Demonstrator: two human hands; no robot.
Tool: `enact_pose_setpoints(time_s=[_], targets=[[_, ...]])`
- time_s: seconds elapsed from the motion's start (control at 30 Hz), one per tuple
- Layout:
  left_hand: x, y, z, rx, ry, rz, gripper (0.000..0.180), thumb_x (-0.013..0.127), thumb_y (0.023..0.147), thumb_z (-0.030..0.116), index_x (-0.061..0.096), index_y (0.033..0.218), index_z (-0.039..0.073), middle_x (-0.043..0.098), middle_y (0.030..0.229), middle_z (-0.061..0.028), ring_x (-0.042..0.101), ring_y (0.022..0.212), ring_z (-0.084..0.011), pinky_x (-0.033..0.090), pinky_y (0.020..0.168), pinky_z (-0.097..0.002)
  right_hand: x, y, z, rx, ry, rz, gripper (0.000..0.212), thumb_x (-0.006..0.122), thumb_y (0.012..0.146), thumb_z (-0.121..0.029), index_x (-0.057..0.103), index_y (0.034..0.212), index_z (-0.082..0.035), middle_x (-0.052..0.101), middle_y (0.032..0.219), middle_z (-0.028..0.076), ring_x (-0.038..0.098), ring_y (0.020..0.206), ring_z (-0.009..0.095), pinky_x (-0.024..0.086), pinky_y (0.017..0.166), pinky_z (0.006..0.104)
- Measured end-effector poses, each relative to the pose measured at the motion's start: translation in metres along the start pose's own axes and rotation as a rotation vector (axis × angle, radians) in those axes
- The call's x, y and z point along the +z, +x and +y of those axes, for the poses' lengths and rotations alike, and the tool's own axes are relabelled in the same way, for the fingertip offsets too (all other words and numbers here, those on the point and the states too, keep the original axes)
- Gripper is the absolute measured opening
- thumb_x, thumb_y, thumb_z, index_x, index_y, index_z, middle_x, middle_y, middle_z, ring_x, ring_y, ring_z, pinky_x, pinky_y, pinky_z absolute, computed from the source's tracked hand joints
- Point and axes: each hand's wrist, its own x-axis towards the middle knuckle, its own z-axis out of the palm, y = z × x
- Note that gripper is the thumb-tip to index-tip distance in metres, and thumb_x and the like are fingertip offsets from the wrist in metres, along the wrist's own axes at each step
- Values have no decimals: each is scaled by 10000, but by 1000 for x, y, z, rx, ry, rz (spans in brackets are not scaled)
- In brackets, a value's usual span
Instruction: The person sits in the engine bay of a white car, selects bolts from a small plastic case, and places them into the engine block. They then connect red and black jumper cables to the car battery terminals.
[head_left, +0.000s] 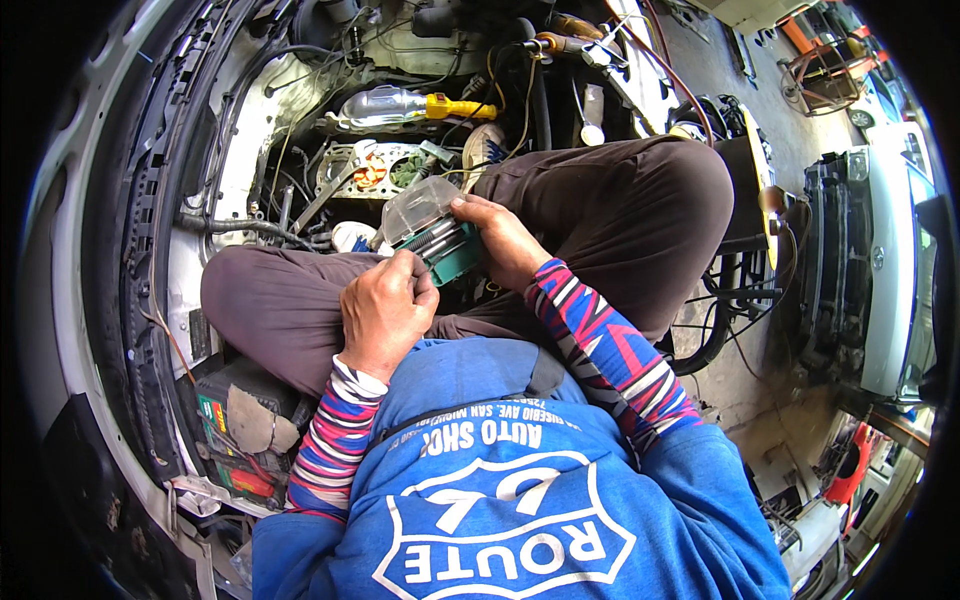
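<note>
My right hand [503, 242] grips a small green plastic case [458, 263] from its right side, thumb near the hinged clear lid [416, 207]. The lid stands raised on the far side. Several slim metal rods [438, 240], like drill bits, lie in a row inside the case; their exact kind is hard to make out. Closed at the case's near left corner is my left hand [388, 312], its thumb and forefinger pinched together. Whatever sits between those fingertips is hidden. Both hands are above my lap, between my bent knees.
I sit inside a car's engine bay. Beyond my hands is an engine block's flat top [345, 172] with orange and green cloth on it. A yellow-handled work lamp [400, 106] lies farther off. A battery [245, 440] is at lower left, a white car [885, 270] at right.
</note>
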Motion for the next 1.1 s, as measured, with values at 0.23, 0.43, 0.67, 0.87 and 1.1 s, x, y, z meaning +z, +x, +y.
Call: enact_pose_setpoints(time_s=[0.23,0.43,0.67,0.87,1.1], targets=[[9,5,2,97,94,-28,108,726,813,123,647,856,62,669,731,-137,675,667,-352,498,601,-477,3,1,3,-4,-21,-3,292,558,1044,-249,618,1209,-16,705,1040,84,687,897,183,559,778,338],[17,7,-1,142,108,-59,123,712,818,136,641,870,50,673,748,-170,674,693,-391,507,628,-503,3,1,3,6,-26,0,300,552,1045,-244,622,1220,-11,715,1026,88,697,868,186,563,776,348],[20,6,-2,117,94,-50,126,709,825,126,610,848,52,670,735,-157,677,679,-379,516,616,-493,4,1,3,19,-15,2,307,544,1047,-236,620,1243,-12,725,1056,100,710,894,200,563,795,358],[21,7,-3,156,75,-42,128,713,829,117,600,836,57,669,726,-148,683,673,-368,526,612,-486,3,3,5,4,15,-20,297,542,1049,-227,611,1247,-17,724,1052,98,708,899,195,558,804,356],[23,7,-6,129,83,-71,124,729,826,146,642,854,62,684,735,-148,688,690,-371,521,626,-491,2,3,6,25,-12,-9,288,551,1044,-226,615,1233,-19,722,1048,94,706,908,186,553,800,350]])
